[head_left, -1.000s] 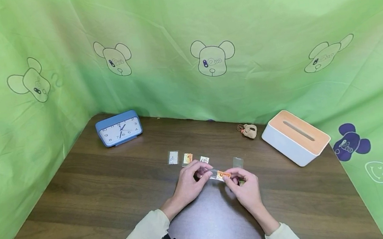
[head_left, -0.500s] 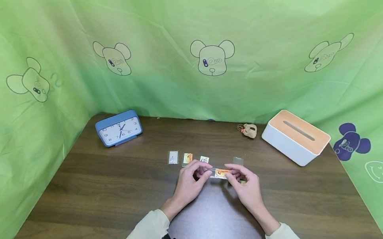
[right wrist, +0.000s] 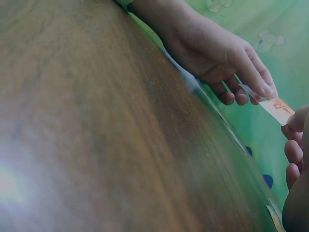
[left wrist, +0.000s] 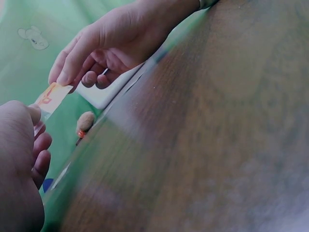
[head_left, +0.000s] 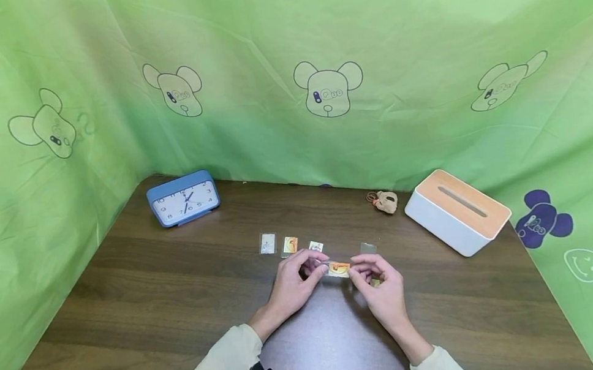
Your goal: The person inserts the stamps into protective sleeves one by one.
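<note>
Between my two hands is a small stamp-like card (head_left: 339, 268) with an orange picture. My left hand (head_left: 292, 279) pinches a clear plastic sleeve (left wrist: 45, 115) between thumb and forefinger, and the card overlaps this sleeve. On the other side, my right hand (head_left: 386, 290) holds the card's right edge with thumb and forefinger, its other fingers loosely bent. Both wrist views show the card stretched across the gap between the fingertips. Behind the left hand, three sleeved pieces lie in a row: a pale one (head_left: 268, 244), an orange one (head_left: 290, 245) and a partly covered one (head_left: 316, 246).
Beyond the right hand lies a clear sleeve (head_left: 368, 248), and a greenish piece (head_left: 376, 282) shows partly behind its fingers. A blue clock (head_left: 184, 199) stands back left. Back right are a small beige pouch (head_left: 386, 202) and a white tissue box (head_left: 452, 215). Green cloth surrounds the table.
The orange card has shifted left, overlapping more of the clear sleeve in the left hand. The right fingertips have opened slightly along its right edge; the left hand stays nearly still.
</note>
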A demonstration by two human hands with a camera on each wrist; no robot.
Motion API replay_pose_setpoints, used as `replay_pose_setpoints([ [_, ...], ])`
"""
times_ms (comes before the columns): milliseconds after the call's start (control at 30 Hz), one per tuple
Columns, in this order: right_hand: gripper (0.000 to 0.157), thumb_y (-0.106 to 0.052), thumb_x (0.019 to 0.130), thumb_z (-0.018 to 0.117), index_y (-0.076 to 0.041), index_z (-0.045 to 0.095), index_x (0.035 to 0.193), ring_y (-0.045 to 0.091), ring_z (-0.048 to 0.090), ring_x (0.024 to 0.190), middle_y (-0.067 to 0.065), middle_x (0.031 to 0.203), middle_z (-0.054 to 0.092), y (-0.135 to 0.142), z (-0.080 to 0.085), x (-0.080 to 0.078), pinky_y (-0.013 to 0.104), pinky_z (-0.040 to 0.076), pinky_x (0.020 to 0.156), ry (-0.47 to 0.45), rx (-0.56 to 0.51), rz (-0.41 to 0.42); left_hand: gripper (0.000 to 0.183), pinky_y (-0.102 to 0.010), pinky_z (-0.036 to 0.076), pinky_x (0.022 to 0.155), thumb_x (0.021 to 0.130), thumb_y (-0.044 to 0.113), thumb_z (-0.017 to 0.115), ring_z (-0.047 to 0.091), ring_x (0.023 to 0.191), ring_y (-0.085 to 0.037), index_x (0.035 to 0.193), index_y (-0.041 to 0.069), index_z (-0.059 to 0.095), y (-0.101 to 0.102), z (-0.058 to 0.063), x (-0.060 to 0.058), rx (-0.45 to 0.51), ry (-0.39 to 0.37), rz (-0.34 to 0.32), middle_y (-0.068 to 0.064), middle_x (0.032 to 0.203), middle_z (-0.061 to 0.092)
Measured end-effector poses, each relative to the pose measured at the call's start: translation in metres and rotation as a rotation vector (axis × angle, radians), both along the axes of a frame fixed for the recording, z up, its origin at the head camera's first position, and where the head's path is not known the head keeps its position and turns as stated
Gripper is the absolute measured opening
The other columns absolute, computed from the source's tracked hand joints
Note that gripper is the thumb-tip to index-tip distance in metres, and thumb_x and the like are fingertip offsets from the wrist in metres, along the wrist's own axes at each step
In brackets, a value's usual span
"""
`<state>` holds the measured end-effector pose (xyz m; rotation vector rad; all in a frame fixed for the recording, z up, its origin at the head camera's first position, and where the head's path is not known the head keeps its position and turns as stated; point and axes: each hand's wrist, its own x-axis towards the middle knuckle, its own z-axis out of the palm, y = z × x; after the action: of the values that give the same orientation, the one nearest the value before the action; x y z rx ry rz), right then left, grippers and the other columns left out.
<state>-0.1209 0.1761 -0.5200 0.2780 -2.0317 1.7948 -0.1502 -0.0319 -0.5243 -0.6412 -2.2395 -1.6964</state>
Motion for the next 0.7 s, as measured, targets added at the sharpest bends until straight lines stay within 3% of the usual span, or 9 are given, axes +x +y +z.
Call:
replay_pose_setpoints([
  [367,0.022,0.018,0.087,0.081,0.01,0.075,0.107,0.002,0.066,0.073,0.018,0.084,0.079,-0.0029,0.0,0.0016,0.014,0.05,0.066,-0.026,0.002,0.0,0.014,-0.024,0.056,0.069,0.097,0.002,0.084,0.062,0.076,-0.005,0.11,0.007,0.079,0.0004,-0.0004,0.0002,0.007,-0.02,-0.008,-0.002,0.087,0.072],
  [700,0.015,0.012,0.089,0.084,-0.001,0.083,0.096,0.005,0.058,0.069,0.002,0.079,0.074,-0.0009,0.0004,0.0049,0.017,0.047,0.064,-0.053,0.041,-0.057,0.013,-0.023,0.056,0.071,0.1,0.006,0.082,0.065,0.078,-0.01,0.112,0.007,0.08,0.0007,0.003,0.0012,0.053,-0.048,0.0,-0.004,0.093,0.077],
])
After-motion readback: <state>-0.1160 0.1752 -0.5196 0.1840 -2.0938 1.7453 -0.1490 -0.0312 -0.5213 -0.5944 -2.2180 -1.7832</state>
